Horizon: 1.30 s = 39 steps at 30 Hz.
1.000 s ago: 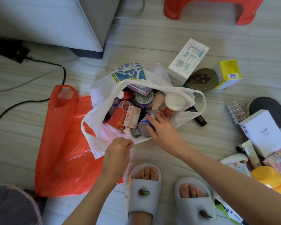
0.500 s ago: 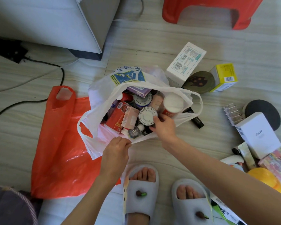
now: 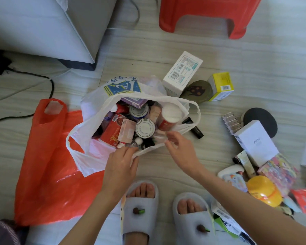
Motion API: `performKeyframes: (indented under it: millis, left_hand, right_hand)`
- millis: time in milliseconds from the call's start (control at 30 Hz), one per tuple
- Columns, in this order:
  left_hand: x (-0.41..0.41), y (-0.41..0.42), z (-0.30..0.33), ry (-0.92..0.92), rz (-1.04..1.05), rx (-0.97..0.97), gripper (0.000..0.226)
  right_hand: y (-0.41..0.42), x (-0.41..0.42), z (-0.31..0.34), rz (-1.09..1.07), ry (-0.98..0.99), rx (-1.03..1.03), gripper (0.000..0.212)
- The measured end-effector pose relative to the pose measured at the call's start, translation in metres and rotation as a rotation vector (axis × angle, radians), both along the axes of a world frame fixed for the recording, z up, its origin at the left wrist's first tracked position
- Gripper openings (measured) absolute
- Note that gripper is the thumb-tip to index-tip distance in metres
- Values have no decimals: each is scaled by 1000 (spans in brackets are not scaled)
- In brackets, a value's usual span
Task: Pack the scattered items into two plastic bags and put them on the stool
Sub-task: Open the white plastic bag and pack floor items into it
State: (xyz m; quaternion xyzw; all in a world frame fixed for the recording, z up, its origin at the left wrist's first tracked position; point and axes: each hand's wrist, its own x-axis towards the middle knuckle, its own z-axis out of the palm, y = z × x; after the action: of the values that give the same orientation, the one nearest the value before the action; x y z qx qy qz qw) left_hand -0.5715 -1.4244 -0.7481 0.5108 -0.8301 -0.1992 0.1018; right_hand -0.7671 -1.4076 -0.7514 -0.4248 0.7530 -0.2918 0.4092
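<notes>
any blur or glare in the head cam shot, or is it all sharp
Head view: mostly sharp at centre, the cans in the white bag readable; the right hand is slightly motion-smeared; items at the right edge go soft; glare streaks on the orange bag; wide-angle bending shows at the red stool.

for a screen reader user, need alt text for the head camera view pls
A person's left hand pinches the near rim of a full white plastic bag on the floor; the right hand hovers open beside it. An empty red bag, scattered boxes and a red stool surround it.

Full bag lies on empty bag.
</notes>
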Motion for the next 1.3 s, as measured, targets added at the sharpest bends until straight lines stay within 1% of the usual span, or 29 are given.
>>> performKeyframes:
  millis: [100, 200, 267, 333, 400, 467, 533, 600, 633, 667, 700, 733, 767, 800, 833, 900, 967, 1033, 1133, 1200, 1300]
  left_hand:
    - [-24, 10, 0, 54, -151, 20, 41]
    - [-60, 18, -11, 56, -375, -43, 40]
    - [-91, 19, -23, 36, -492, -50, 42]
    - [-123, 16, -37, -45, -619, -56, 53]
    - [-169, 12, -53, -125, -746, -163, 45]
    - [-183, -1, -52, -203, -796, -248, 48]
    - [-198, -14, -52, -289, -764, -320, 51]
    - [-221, -26, -60, -426, -721, -333, 55]
    - [-228, -32, -72, -505, -741, -364, 55]
    - [-232, -35, -78, -520, -731, -354, 51]
    - [-234, -37, -79, -480, -712, -333, 47]
    - [-236, -39, -76, -494, -739, -333, 42]
    - [-235, -39, -79, -503, -772, -378, 32]
    - [-232, -39, -84, -530, -785, -383, 19]
    - [-230, -41, -83, -509, -785, -341, 9]
    - [-225, -42, -80, -441, -818, -294, 27]
    - [-221, -40, -70, -341, -785, -217, 38]
    - [-216, -35, -66, -165, -735, -135, 45]
    - [-206, -24, -51, 47, -619, 4, 44]
    - [-193, -17, -38, 106, -532, 56, 41]
    - [-163, -10, -22, 170, -349, 65, 42]
  right_hand:
    - [34, -36, -8, 20, 249, -8, 30]
    - [64, -76, -10, 21, 411, 52, 32]
    - [81, -104, -5, 12, 529, 61, 31]
    - [88, -128, -4, -16, 629, 50, 32]
    - [91, -169, -14, -79, 706, 116, 39]
    - [83, -180, -16, -92, 740, 139, 52]
    - [76, -189, -17, -114, 746, 205, 66]
    - [75, -204, -27, -123, 740, 255, 75]
    - [76, -210, -33, -111, 744, 264, 78]
    - [78, -214, -38, -85, 753, 272, 81]
    - [81, -217, -42, -49, 766, 284, 84]
    - [83, -221, -44, -18, 777, 307, 86]
    - [84, -224, -45, 4, 779, 339, 89]
    - [86, -229, -44, 15, 780, 363, 91]
    - [88, -233, -44, 18, 789, 369, 92]
    - [92, -239, -42, 25, 810, 357, 93]
    - [94, -238, -41, 17, 803, 332, 93]
    - [93, -233, -38, -33, 776, 293, 92]
    - [87, -219, -25, -80, 751, 218, 89]
    - [82, -205, -13, -77, 734, 173, 89]
    - [75, -173, 6, 5, 684, 82, 88]
